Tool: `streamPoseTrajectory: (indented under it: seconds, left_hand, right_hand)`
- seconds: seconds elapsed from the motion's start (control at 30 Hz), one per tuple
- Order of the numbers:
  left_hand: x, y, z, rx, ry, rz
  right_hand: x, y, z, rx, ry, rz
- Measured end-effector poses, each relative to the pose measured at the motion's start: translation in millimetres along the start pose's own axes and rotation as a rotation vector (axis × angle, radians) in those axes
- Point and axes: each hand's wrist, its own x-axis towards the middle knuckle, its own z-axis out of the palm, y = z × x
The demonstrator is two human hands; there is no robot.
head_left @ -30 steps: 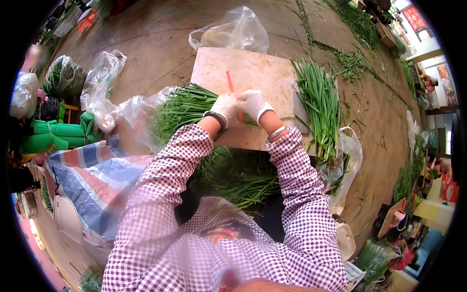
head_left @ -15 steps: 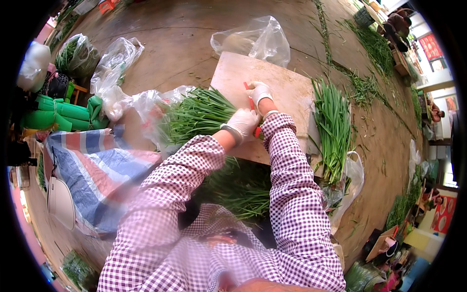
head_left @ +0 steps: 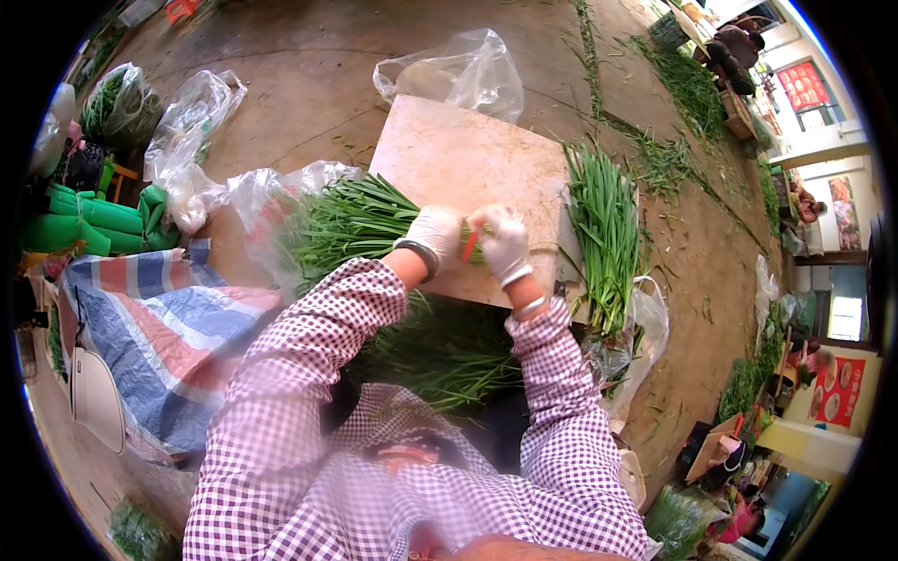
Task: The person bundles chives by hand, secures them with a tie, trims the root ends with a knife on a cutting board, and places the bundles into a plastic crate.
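White-gloved left hand (head_left: 436, 234), fingers closed around the stem end of one bundle of long green leaves (head_left: 348, 222) lying across the left edge of a pale, flat board (head_left: 468, 150). White-gloved right hand (head_left: 506, 243), fingers pinched on a narrow red strip (head_left: 470, 246). Second long-leaved green bundle (head_left: 603, 234): along the board's right edge.

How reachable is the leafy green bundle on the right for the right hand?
Likely yes: nothing visible blocks the right hand from that leafy bundle, though that hand seems to hold a red strip.
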Motion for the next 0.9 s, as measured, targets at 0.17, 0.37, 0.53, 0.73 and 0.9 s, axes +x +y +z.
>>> streamPoseTrajectory:
  seconds: [0.17,0.37,0.53,0.73,0.9]
  left_hand:
    - [5,-19,27,0.074,0.131,0.013]
    - [-12,-8,25,0.186,0.561,0.196]
    - [-38,8,27,0.071,0.588,0.079]
    - [-53,18,35,-0.129,0.568,0.007]
    - [-35,14,25,-0.197,0.602,0.091]
  right_hand:
    - [-33,-18,-3,-0.117,0.038,-0.024]
    - [-65,-17,30,-0.198,0.18,0.035]
    - [-65,-12,35,-0.172,0.172,0.089]
    - [-64,-11,35,-0.088,0.202,0.123]
    - [-63,-4,32,-0.095,0.152,0.162]
